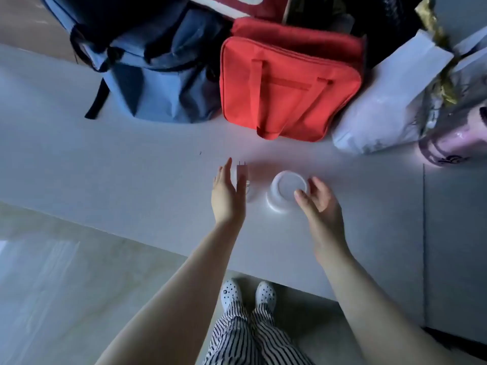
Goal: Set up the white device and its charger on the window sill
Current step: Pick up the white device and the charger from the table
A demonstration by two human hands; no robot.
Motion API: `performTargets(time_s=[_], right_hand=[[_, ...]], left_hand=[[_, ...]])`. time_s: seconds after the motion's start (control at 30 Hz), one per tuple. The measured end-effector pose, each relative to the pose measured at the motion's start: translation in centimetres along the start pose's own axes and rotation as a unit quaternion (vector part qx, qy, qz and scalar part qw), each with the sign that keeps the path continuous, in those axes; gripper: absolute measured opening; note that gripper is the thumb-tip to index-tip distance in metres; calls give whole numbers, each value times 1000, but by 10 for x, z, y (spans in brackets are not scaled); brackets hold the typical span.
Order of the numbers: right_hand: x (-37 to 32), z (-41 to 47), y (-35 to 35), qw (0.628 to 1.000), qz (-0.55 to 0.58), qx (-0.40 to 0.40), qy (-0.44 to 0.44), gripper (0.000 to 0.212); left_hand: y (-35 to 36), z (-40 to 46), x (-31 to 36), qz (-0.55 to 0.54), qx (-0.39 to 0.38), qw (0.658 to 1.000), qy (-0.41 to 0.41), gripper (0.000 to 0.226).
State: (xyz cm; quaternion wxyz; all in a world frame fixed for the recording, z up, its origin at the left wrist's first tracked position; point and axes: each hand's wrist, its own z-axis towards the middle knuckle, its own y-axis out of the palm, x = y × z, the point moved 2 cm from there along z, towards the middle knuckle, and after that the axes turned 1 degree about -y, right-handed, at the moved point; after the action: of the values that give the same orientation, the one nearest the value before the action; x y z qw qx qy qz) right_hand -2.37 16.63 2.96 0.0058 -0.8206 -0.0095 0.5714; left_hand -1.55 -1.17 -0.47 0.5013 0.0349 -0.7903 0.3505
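A round white device (288,192) rests on the pale window sill (131,180), near its middle. Just left of it lies a small white charger plug (243,173), prongs pointing away from me, partly blurred and partly hidden behind my left hand. My left hand (227,193) is beside the charger with fingers straight and apart, holding nothing. My right hand (317,200) hovers at the device's right edge, fingers spread and curled; its fingertips are close to the rim, without a grip on it.
Along the back of the sill stand a blue backpack (158,75), a red zip bag (290,83), a white paper bag (387,106) and a pink clear bag (453,138). The sill's front edge runs diagonally below my hands; the floor and my feet show beneath.
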Motion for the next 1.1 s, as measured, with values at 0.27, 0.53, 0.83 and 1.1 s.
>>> performTargets(time_s=[0.27,0.53,0.83,1.1], right_hand=[[35,6,23,997,-36,37,-59,101],[46,12,28,983,-125,79,-113,77],[17,19,56,995,-59,38,-71,60],[-33,32,125,996,-36,-73,-46,45]], left_hand=[[24,8,-20,18,19,999,20,62],[24,9,-21,29,60,997,44,56],[-15,14,-6,-227,70,970,-52,46],[-84,31,-2,-477,42,865,-146,30]])
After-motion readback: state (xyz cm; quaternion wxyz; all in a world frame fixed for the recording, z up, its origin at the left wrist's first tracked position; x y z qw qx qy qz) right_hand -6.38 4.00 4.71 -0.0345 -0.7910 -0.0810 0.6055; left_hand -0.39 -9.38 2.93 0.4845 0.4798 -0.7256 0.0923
